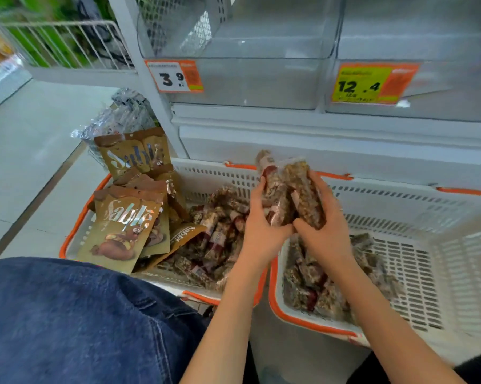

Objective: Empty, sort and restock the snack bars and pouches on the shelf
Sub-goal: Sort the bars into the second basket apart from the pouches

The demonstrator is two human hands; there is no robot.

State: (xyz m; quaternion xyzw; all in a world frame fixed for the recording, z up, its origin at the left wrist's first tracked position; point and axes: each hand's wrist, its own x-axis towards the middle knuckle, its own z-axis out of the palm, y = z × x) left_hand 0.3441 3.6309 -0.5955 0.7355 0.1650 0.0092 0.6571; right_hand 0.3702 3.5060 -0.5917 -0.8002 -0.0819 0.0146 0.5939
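Holding a bundle of snack bars (288,195) upright, my left hand (261,225) and right hand (324,231) both clasp it, probably to square the ends. It hangs above the two baskets (400,275), shelf bins (233,81) at twelve o'clock.

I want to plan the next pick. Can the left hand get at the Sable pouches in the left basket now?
Probably not yet: the left hand grips snack bars together with the right hand. The Sable pouches stand uncovered in the left basket, so the way is free.
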